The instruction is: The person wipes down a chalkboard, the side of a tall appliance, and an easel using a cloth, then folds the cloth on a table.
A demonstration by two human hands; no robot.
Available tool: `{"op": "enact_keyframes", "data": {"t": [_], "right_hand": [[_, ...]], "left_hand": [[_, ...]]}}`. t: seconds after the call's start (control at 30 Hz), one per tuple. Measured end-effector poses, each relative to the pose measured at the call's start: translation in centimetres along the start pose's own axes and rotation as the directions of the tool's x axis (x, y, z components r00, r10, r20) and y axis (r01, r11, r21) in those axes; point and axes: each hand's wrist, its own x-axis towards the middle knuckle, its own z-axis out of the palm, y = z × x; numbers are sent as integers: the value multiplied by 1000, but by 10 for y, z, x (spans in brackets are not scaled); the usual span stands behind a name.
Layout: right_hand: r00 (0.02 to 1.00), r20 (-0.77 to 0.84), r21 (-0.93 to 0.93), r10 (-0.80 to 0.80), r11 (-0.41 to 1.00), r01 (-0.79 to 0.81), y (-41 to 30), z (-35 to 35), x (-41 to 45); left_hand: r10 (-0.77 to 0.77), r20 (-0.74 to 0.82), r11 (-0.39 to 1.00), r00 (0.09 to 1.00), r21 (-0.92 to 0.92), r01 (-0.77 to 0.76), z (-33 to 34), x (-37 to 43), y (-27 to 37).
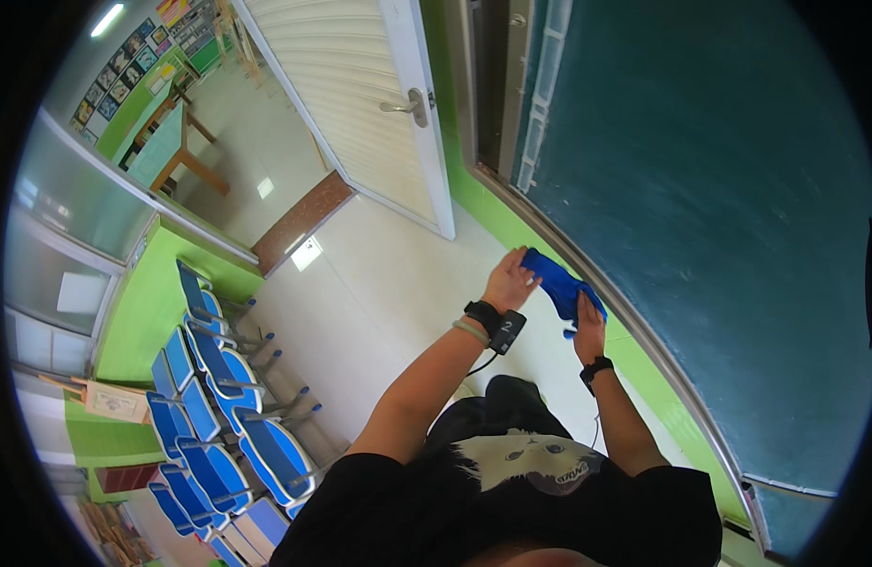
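A blue cloth (pixel 556 282) is stretched between my two hands, beside the lower frame of the green chalkboard (pixel 691 212). My left hand (pixel 510 283) grips its far end, with the fingers partly behind the fabric. At the near end, my right hand (pixel 590 329) has its fingers over the cloth, close to the board's metal frame (pixel 549 230). A small corner of the fabric hangs down near the right hand. A black strap with a small box (pixel 505 332) sits on my left wrist, and a black band (pixel 596 372) circles the right one.
A white door (pixel 351 92) with a lever handle (pixel 408 108) stands ajar ahead. Several blue chairs (pixel 216 397) line the left side. Beyond the doorway are tables (pixel 160 145). A thin cable (pixel 483 366) hangs from the left wrist box.
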Motion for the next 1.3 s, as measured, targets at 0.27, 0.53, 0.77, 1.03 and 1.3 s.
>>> {"op": "enact_keyframes", "data": {"t": [0.27,0.53,0.77,1.03,1.3], "right_hand": [[980,-139,101,-141,983,156,-170,63,125],[873,-483,436,65,883,175,-331,76,316],[647,-744,414,167,876,249,-403,-15,490],[595,-751,569,287,739,361,-437,-59,584],[281,-921,309,270,945,104,-480,-8,612]], "left_hand": [[211,301,960,930,115,-255,12,-37,196],[294,513,780,807,360,-513,83,-30,398],[253,723,283,643,580,-764,185,3,537],[103,947,-489,303,313,-814,236,77,618],[-72,968,-721,240,115,-683,187,114,680]]}}
